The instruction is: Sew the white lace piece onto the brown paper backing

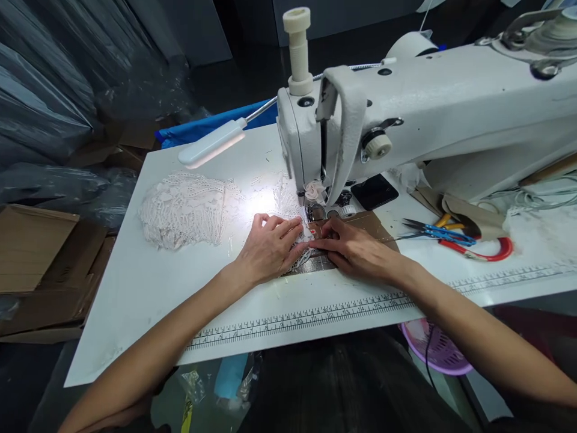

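White lace [301, 255] lies under the needle area of a white sewing machine [311, 132]. My left hand [273, 248] rests on this lace just left of the presser foot [309, 211], its fingers bent and its thumb along the near edge. From the other side my right hand [349, 248] closes thumb and forefinger at the lace's right edge, beside a small pale piece with a red mark. The two thumbs nearly meet. What lies between the right fingertips is partly hidden. A bunched pile of lace [183, 210] sits to the left.
A lit lamp [211, 143] hangs over the table [148, 307]. Right of my hands are a dark phone [375, 191], blue snips [444, 233] and a red curved handle [500, 249]. A printed ruler [300, 322] follows the front edge. Cardboard boxes [36, 246] stand left; a purple basket [444, 352] is below.
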### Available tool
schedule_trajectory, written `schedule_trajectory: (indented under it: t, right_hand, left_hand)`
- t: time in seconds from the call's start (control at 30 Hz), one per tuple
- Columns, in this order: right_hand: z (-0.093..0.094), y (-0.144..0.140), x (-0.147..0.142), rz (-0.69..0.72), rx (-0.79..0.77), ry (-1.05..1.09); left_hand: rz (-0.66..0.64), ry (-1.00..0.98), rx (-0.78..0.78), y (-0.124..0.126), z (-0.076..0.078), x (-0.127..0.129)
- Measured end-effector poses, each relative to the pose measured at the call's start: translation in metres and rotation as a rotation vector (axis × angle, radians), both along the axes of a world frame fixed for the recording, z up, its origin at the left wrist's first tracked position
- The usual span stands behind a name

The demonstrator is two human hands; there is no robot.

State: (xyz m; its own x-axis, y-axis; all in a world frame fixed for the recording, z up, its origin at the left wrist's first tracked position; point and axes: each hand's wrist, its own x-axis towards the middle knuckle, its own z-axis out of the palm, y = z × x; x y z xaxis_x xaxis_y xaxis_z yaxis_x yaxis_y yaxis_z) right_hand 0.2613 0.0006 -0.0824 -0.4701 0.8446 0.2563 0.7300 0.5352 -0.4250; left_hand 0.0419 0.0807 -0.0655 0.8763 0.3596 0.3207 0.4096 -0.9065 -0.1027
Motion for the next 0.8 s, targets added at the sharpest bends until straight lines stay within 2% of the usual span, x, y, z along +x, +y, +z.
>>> schedule_trajectory:
  t: [0.33,0.5,0.8]
  right_hand:
    - [0.003,-0.002,-0.008,-0.084,0.036,-0.064]
    - [0.002,-0.001,-0.008,-0.088,0.04,-0.051]
    - [0.002,0.0,-0.008,-0.098,0.06,-0.081]
  left_hand:
    - [-0.068,0.072,-0.036,0.017,0.002,0.006]
    - [-0.047,0.083,-0.025,0.018,0.003,0.005]
    - [-0.01,0.117,-0.111,0.016,0.003,0.005]
